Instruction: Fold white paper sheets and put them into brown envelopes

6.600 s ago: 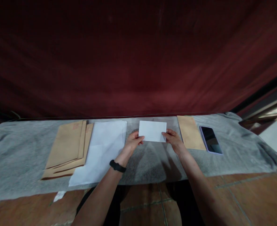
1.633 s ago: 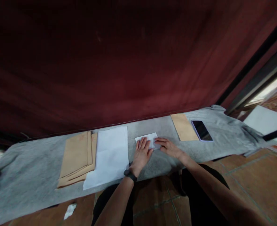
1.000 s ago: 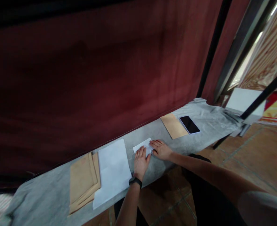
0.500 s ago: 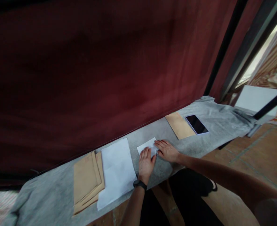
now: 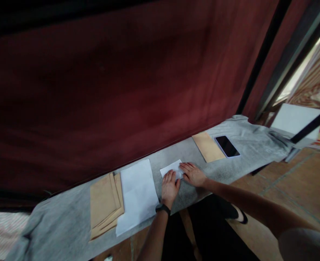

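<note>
A small white sheet of paper point(image 5: 171, 167), which looks folded, lies on the grey cloth in front of me. My left hand point(image 5: 170, 186) rests on its near left part with the fingers stretched out. On its right end lies my right hand point(image 5: 192, 174), fingers flat and pressing down. Part of the paper is hidden beneath both hands. Left of them is a stack of larger white sheets point(image 5: 137, 195), and beside that a pile of brown envelopes point(image 5: 104, 201). A single brown envelope point(image 5: 209, 146) lies beyond my right hand.
A phone point(image 5: 227, 146) with a dark screen lies right of the single envelope. The grey cloth point(image 5: 59, 221) covers a long narrow bench. Behind it rises a dark red curtain point(image 5: 127, 90). A black pole point(image 5: 263, 58) stands at the right, and tiled floor point(image 5: 298, 181) lies below.
The view has shifted slightly. Both hands stay flat on the small paper, in nearly the same place on it.
</note>
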A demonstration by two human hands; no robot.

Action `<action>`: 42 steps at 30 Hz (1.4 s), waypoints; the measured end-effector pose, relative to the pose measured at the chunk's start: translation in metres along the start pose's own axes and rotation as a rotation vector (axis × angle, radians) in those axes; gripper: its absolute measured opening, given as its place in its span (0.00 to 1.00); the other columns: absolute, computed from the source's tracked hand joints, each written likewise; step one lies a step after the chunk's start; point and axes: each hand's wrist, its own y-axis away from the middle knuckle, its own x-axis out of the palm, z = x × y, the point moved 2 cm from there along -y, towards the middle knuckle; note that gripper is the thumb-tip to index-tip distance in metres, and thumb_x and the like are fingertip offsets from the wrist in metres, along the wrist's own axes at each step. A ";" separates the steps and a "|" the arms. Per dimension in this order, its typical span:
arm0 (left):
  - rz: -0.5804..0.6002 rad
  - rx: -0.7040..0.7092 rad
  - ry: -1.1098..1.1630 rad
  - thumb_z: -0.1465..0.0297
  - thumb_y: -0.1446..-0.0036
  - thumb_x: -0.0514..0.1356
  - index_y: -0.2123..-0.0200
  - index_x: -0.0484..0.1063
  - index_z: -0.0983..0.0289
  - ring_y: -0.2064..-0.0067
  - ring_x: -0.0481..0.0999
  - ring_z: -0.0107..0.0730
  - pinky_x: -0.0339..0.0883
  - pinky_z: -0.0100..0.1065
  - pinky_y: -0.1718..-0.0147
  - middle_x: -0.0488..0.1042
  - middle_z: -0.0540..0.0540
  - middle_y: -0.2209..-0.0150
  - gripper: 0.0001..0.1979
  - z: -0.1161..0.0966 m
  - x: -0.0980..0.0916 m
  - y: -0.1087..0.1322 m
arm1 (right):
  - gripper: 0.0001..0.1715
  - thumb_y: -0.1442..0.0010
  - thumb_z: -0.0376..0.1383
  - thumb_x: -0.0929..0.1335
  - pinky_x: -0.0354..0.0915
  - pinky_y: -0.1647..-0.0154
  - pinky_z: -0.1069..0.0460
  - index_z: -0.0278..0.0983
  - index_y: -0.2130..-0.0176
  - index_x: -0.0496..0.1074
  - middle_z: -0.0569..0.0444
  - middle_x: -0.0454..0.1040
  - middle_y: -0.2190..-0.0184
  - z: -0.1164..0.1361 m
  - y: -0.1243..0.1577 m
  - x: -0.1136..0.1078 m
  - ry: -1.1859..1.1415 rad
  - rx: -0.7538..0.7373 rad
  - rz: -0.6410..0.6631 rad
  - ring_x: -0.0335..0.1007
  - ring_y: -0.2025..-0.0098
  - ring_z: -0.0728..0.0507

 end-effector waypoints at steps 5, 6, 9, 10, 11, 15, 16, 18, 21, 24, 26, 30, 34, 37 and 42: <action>0.025 -0.017 0.010 0.67 0.34 0.55 0.39 0.69 0.63 0.35 0.68 0.45 0.64 0.50 0.36 0.71 0.62 0.38 0.21 0.000 0.001 0.000 | 0.29 0.33 0.36 0.63 0.55 0.30 0.37 0.33 0.35 0.65 0.41 0.66 0.34 0.001 0.000 -0.002 0.001 0.008 -0.002 0.60 0.32 0.38; 0.033 -0.017 0.013 0.67 0.33 0.55 0.39 0.69 0.64 0.34 0.68 0.45 0.63 0.49 0.36 0.71 0.62 0.37 0.21 0.000 0.001 0.000 | 0.29 0.33 0.35 0.63 0.54 0.30 0.37 0.33 0.35 0.65 0.42 0.66 0.34 0.002 0.000 -0.003 0.001 0.014 0.000 0.60 0.32 0.38; 0.059 -0.006 0.022 0.67 0.32 0.54 0.39 0.69 0.64 0.34 0.67 0.43 0.61 0.48 0.34 0.70 0.62 0.36 0.21 -0.002 -0.001 -0.002 | 0.28 0.32 0.35 0.62 0.54 0.29 0.37 0.34 0.35 0.65 0.43 0.65 0.33 0.005 0.000 -0.005 0.000 0.043 0.003 0.58 0.31 0.38; 0.066 0.004 0.025 0.67 0.32 0.53 0.39 0.69 0.63 0.34 0.67 0.43 0.60 0.48 0.34 0.69 0.61 0.36 0.20 -0.002 -0.002 -0.003 | 0.28 0.32 0.35 0.62 0.53 0.29 0.37 0.34 0.34 0.65 0.43 0.64 0.33 0.008 0.000 -0.006 -0.002 0.051 0.002 0.57 0.30 0.37; 0.072 0.017 0.027 0.68 0.32 0.52 0.39 0.69 0.63 0.34 0.67 0.42 0.59 0.48 0.33 0.69 0.61 0.35 0.20 -0.003 -0.004 -0.003 | 0.28 0.31 0.35 0.61 0.53 0.29 0.37 0.33 0.34 0.65 0.43 0.63 0.32 0.012 0.001 -0.005 -0.005 0.054 0.001 0.56 0.30 0.37; 0.089 0.063 0.025 0.74 0.33 0.50 0.38 0.68 0.63 0.32 0.65 0.39 0.57 0.46 0.32 0.67 0.59 0.34 0.22 -0.007 -0.009 0.004 | 0.29 0.28 0.38 0.58 0.52 0.28 0.38 0.34 0.32 0.62 0.44 0.60 0.31 0.037 0.009 0.003 -0.021 0.065 0.002 0.55 0.29 0.37; 0.094 0.059 0.024 0.76 0.34 0.50 0.38 0.68 0.63 0.32 0.64 0.38 0.57 0.46 0.32 0.66 0.59 0.33 0.23 -0.008 -0.009 0.009 | 0.29 0.27 0.39 0.58 0.53 0.29 0.37 0.35 0.31 0.61 0.44 0.61 0.31 0.044 0.013 0.007 -0.021 0.071 0.006 0.56 0.29 0.37; 0.109 0.023 0.017 0.76 0.34 0.49 0.37 0.67 0.62 0.32 0.64 0.38 0.58 0.47 0.32 0.66 0.59 0.33 0.24 -0.010 -0.009 0.025 | 0.29 0.27 0.41 0.58 0.52 0.28 0.37 0.35 0.31 0.60 0.44 0.60 0.31 0.054 0.020 0.013 -0.010 0.072 0.022 0.56 0.29 0.37; 0.110 -0.076 -0.017 0.70 0.31 0.49 0.34 0.63 0.65 0.31 0.62 0.42 0.57 0.50 0.32 0.66 0.61 0.33 0.24 -0.013 -0.010 0.052 | 0.31 0.27 0.43 0.59 0.48 0.27 0.37 0.32 0.31 0.60 0.41 0.56 0.29 0.062 0.028 0.017 0.028 0.096 0.052 0.52 0.28 0.35; 0.086 -0.145 -0.058 0.64 0.30 0.49 0.31 0.58 0.67 0.29 0.59 0.45 0.56 0.51 0.32 0.62 0.64 0.31 0.27 -0.015 -0.013 0.070 | 0.32 0.27 0.43 0.60 0.47 0.27 0.38 0.32 0.30 0.58 0.41 0.54 0.28 0.061 0.033 0.017 0.078 0.139 0.045 0.51 0.28 0.35; 0.083 -0.158 -0.076 0.62 0.30 0.49 0.31 0.57 0.69 0.29 0.57 0.45 0.56 0.51 0.32 0.60 0.65 0.31 0.29 -0.016 -0.014 0.075 | 0.33 0.27 0.43 0.60 0.48 0.28 0.38 0.31 0.30 0.57 0.41 0.55 0.29 0.058 0.038 0.015 0.124 0.162 0.004 0.53 0.28 0.35; 0.077 -0.204 -0.123 0.63 0.29 0.47 0.32 0.59 0.72 0.28 0.57 0.47 0.55 0.52 0.32 0.60 0.67 0.31 0.28 -0.024 -0.011 0.072 | 0.33 0.27 0.43 0.60 0.50 0.29 0.39 0.29 0.30 0.56 0.40 0.61 0.31 0.050 0.051 0.014 0.223 0.175 -0.120 0.58 0.31 0.35; 0.063 -0.247 -0.138 0.65 0.30 0.46 0.32 0.59 0.74 0.28 0.54 0.47 0.51 0.52 0.31 0.59 0.68 0.30 0.28 -0.036 -0.004 0.054 | 0.33 0.27 0.43 0.60 0.50 0.30 0.40 0.29 0.30 0.57 0.39 0.62 0.32 0.046 0.061 0.014 0.257 0.147 -0.172 0.60 0.32 0.35; 0.083 -0.272 -0.118 0.66 0.30 0.46 0.31 0.57 0.72 0.27 0.54 0.45 0.52 0.50 0.31 0.56 0.66 0.29 0.28 -0.038 0.000 0.037 | 0.32 0.27 0.42 0.59 0.50 0.30 0.39 0.28 0.32 0.60 0.39 0.62 0.32 0.045 0.063 0.012 0.239 0.159 -0.167 0.60 0.32 0.35; 0.110 -0.274 -0.086 0.67 0.29 0.45 0.31 0.58 0.69 0.27 0.54 0.44 0.53 0.50 0.31 0.58 0.64 0.30 0.27 -0.032 0.001 0.025 | 0.28 0.26 0.39 0.57 0.53 0.30 0.38 0.30 0.36 0.67 0.41 0.68 0.35 0.044 0.037 0.002 0.149 0.180 -0.093 0.60 0.32 0.36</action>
